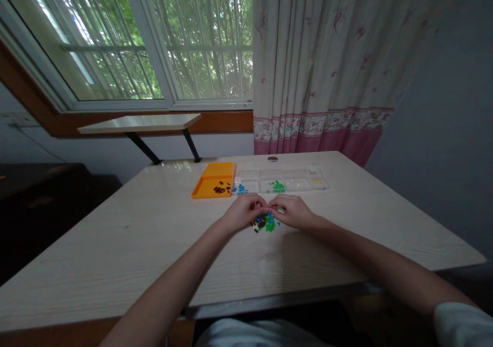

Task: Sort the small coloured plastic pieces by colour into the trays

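My left hand point(246, 209) and my right hand point(289, 209) meet fingertip to fingertip above a small pile of mixed pieces point(265, 223) in brown, blue and green on the table. Both hands have thumb and fingers pinched together. Whatever lies between the fingertips is too small to make out. Just beyond the hands is a clear compartment box point(296, 184), with blue pieces point(241, 188), green pieces point(277, 186) and a few yellow pieces point(317, 182) in separate front compartments. An orange tray point(201, 189) at its left holds dark brown pieces point(222, 188).
The wooden table point(134, 254) has its near edge by my body. A raised shelf point(142, 122) on black legs stands at the back left. A dark round spot point(272, 158) marks the far edge. Behind are a barred window point(204, 39) and a curtain point(308, 59).
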`<control>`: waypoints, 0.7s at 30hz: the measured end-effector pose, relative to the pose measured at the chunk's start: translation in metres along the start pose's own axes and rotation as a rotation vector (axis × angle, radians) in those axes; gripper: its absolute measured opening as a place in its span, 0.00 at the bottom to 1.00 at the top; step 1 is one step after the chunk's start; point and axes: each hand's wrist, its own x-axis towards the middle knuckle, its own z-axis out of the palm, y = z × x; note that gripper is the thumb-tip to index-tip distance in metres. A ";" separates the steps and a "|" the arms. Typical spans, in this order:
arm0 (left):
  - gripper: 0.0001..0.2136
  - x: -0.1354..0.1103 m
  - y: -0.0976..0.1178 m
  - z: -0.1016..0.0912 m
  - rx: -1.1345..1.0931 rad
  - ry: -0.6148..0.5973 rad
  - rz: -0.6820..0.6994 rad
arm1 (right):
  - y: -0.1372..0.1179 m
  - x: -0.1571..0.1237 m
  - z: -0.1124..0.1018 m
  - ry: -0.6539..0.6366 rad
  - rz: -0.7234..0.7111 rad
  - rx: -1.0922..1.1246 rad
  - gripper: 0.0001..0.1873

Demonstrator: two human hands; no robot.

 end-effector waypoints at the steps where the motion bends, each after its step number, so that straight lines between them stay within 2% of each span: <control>1: 0.09 0.000 0.000 -0.001 0.003 -0.006 -0.011 | 0.000 0.000 -0.001 0.005 -0.011 -0.005 0.06; 5: 0.08 -0.001 -0.004 -0.014 0.028 -0.098 -0.077 | 0.001 0.001 -0.010 0.064 -0.046 -0.049 0.06; 9: 0.09 -0.004 -0.015 -0.030 0.066 -0.319 -0.114 | 0.005 0.004 -0.030 0.177 -0.023 -0.098 0.08; 12: 0.11 -0.006 -0.023 -0.033 0.051 -0.436 -0.122 | 0.010 0.004 -0.042 0.260 -0.013 -0.134 0.08; 15: 0.12 -0.007 -0.029 -0.030 0.048 -0.463 -0.118 | 0.014 0.004 -0.046 0.297 -0.016 -0.164 0.08; 21: 0.12 -0.006 -0.035 -0.025 0.128 -0.428 -0.125 | 0.015 0.004 -0.044 0.279 -0.031 -0.172 0.07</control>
